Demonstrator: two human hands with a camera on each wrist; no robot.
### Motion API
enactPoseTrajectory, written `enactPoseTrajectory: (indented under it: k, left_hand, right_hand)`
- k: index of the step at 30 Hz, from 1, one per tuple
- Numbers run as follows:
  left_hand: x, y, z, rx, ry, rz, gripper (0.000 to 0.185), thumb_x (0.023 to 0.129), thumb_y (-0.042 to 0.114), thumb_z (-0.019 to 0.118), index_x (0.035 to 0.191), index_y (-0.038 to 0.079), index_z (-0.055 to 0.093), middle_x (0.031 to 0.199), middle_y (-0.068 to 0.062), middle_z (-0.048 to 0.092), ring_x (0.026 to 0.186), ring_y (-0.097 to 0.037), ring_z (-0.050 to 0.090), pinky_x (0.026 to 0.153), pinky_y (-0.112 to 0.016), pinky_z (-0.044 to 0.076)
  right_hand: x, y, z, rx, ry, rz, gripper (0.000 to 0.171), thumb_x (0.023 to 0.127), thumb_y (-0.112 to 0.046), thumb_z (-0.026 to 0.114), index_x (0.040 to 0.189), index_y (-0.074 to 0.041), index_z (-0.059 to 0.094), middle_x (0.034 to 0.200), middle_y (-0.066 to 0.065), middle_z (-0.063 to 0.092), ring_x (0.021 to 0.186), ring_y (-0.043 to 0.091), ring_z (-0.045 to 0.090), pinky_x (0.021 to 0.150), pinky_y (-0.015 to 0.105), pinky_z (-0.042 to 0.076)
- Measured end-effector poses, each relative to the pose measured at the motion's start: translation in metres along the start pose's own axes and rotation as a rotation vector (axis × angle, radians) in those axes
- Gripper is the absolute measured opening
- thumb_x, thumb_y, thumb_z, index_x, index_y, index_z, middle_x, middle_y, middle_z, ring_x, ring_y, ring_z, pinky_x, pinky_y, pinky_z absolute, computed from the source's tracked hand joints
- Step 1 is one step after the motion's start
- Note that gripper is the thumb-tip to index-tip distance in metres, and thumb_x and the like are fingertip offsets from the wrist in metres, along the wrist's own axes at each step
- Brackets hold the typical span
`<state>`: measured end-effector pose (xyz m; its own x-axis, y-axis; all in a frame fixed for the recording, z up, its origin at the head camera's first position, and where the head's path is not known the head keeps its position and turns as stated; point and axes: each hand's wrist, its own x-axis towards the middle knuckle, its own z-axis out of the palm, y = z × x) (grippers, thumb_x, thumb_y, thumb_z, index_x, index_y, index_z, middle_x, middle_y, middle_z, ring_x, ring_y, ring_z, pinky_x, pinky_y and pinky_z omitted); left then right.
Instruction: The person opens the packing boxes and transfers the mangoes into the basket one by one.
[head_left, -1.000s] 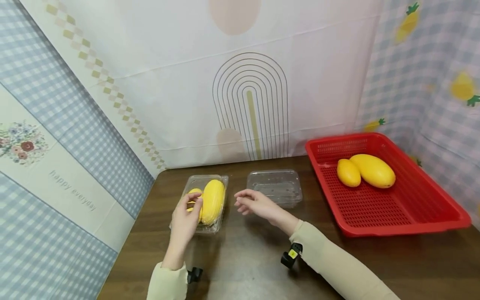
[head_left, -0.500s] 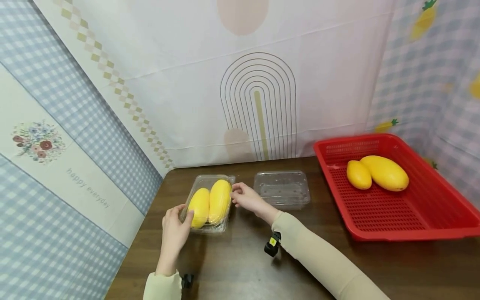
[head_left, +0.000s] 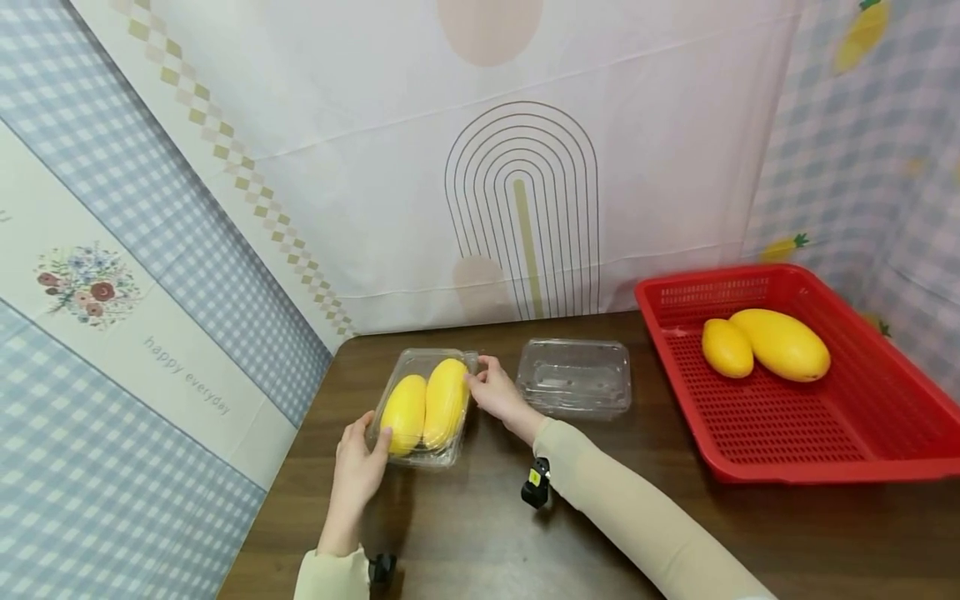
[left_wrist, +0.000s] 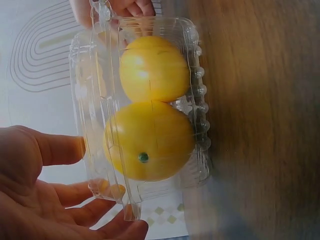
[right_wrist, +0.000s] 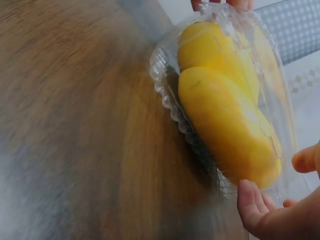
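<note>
A clear plastic clamshell box [head_left: 427, 362] stands on the left of the table, its lid over the fruit. Inside, two long yellow fruits [head_left: 405, 414] lie side by side; a green stem spot marks one in the left wrist view. My left hand [head_left: 360, 458] holds the box's near left side, thumb on the lid and fingers [left_wrist: 82, 212] at the projecting rim. On the opposite side, toward the back, my right hand [head_left: 497, 392] grips the box between its thumb, near the lid, and fingers [right_wrist: 247, 200] low against the wall.
Right of the held box sits a second clear plastic box [head_left: 575, 375] with no fruit in it. A red perforated basket [head_left: 720, 467] at the right holds two yellow fruits [head_left: 780, 343] of different sizes. Patterned cloth [head_left: 375, 208] hangs behind the wooden table [head_left: 465, 533].
My left hand has come off the fruit's top to the box's near left side. My right hand has moved left, from beside the second box to the held box's right side.
</note>
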<state>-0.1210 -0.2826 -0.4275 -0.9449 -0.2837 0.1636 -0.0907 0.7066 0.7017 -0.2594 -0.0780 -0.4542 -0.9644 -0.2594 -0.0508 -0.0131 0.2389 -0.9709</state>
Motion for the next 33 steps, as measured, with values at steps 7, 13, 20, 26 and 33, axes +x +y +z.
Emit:
enactPoseTrajectory:
  k: [7, 13, 20, 26, 33]
  left_hand:
    - [0.009, -0.002, -0.004, -0.112, -0.114, -0.001, 0.051, 0.103, 0.011, 0.053, 0.147, -0.011, 0.038, 0.144, -0.035, 0.041, 0.136, -0.051, 0.037, 0.111, -0.062, 0.031]
    - [0.023, -0.004, -0.007, -0.246, -0.244, -0.073, 0.051, 0.104, 0.009, 0.047, 0.151, -0.007, 0.033, 0.154, -0.032, 0.032, 0.142, -0.048, 0.029, 0.115, -0.061, 0.025]
    - [0.054, -0.002, -0.004, -0.292, -0.374, -0.088, 0.050, 0.103, 0.007, 0.039, 0.153, 0.000, 0.035, 0.161, -0.024, 0.026, 0.148, -0.044, 0.019, 0.118, -0.061, 0.016]
    - [0.075, 0.001, 0.005, -0.231, -0.425, -0.030, 0.047, 0.108, 0.010, 0.033, 0.155, 0.005, 0.036, 0.162, -0.022, 0.023, 0.150, -0.042, 0.016, 0.117, -0.062, 0.018]
    - [0.084, 0.004, 0.013, -0.193, -0.458, -0.016, 0.047, 0.110, 0.014, 0.032, 0.157, 0.011, 0.033, 0.164, -0.022, 0.018, 0.150, -0.043, 0.016, 0.116, -0.064, 0.019]
  right_hand:
    - [-0.010, 0.007, -0.013, 0.001, 0.087, -0.011, 0.056, 0.104, -0.024, 0.053, 0.151, 0.000, 0.034, 0.116, 0.018, 0.057, 0.093, 0.026, 0.059, 0.078, 0.037, 0.052]
    - [-0.028, 0.018, -0.026, 0.063, 0.035, 0.028, 0.047, 0.107, -0.023, 0.046, 0.146, 0.000, 0.036, 0.123, 0.021, 0.055, 0.094, 0.028, 0.060, 0.070, 0.035, 0.054]
    - [-0.053, 0.025, -0.051, 0.126, -0.009, 0.054, 0.037, 0.104, -0.019, 0.053, 0.134, 0.003, 0.049, 0.119, 0.020, 0.059, 0.093, 0.032, 0.065, 0.075, 0.038, 0.057]
    - [-0.072, 0.027, -0.069, 0.143, -0.088, 0.059, 0.044, 0.098, -0.015, 0.063, 0.137, 0.003, 0.051, 0.115, 0.017, 0.062, 0.093, 0.030, 0.066, 0.077, 0.038, 0.057]
    - [-0.082, 0.040, -0.076, 0.147, -0.100, 0.060, 0.061, 0.087, -0.013, 0.077, 0.141, -0.004, 0.050, 0.110, 0.012, 0.058, 0.086, 0.022, 0.065, 0.076, 0.037, 0.056]
